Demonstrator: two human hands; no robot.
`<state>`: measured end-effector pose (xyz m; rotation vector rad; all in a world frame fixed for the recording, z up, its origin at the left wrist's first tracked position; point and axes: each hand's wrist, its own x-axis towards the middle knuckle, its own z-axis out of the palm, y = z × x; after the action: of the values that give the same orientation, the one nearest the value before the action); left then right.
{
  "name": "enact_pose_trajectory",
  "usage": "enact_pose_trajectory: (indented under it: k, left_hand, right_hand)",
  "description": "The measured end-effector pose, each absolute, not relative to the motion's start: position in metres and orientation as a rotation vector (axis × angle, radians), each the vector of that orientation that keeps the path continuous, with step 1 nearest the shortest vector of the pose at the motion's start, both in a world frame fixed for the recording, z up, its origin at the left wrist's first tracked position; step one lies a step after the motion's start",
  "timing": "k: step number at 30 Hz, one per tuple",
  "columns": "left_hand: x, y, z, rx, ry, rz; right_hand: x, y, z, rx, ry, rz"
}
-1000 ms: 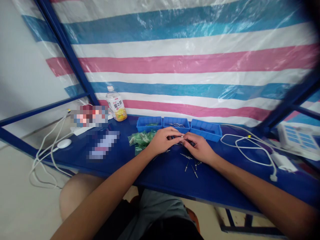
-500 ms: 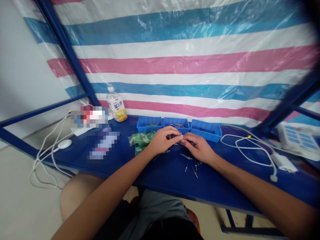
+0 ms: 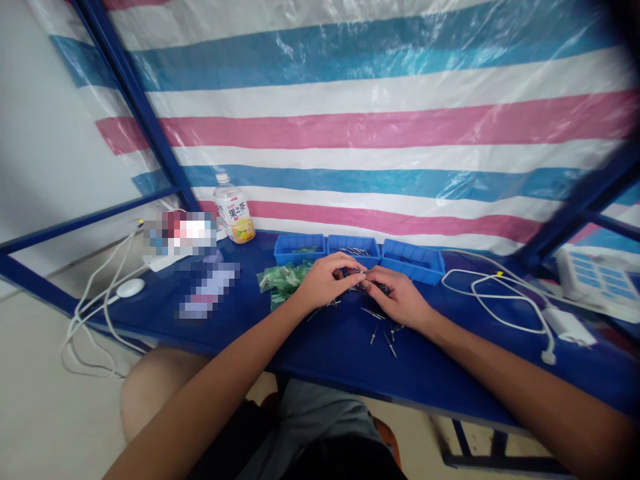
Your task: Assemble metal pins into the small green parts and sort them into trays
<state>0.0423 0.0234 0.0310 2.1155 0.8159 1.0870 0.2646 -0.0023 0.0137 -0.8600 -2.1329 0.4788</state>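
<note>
My left hand (image 3: 330,276) and my right hand (image 3: 397,293) meet over the table, thumbs and fingers pinched together. A small silvery metal piece (image 3: 362,271) shows between their fingertips; its shape is mostly covered. Under and in front of the hands lie loose thin metal pins, like blind rivets (image 3: 390,344), scattered on the blue tabletop. Beside my left hand is a heap of green-tinted clear plastic bags (image 3: 283,281). Behind the hands, the middle blue bin (image 3: 353,241) holds several more of these pins.
A left blue bin (image 3: 299,248) has something green inside, and a right blue bin (image 3: 413,260) stands beside the middle one. A drink bottle (image 3: 235,212) is at the back left. White cables with an adapter (image 3: 567,325) lie right; a striped sheet (image 3: 350,133) hangs behind.
Both hands stay in nearly the same place, with only slight finger movement around the small piece. The pins, bags and bins have not moved.
</note>
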Motion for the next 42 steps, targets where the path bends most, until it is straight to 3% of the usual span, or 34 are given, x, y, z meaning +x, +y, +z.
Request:
enact_pose_trajectory:
  k: [42]
  left_hand:
    - [0.0431, 0.0233, 0.032, 2.157, 0.798, 1.084]
  right_hand:
    - [0.265, -0.0027, 0.0138, -0.858, -2.158, 0.443]
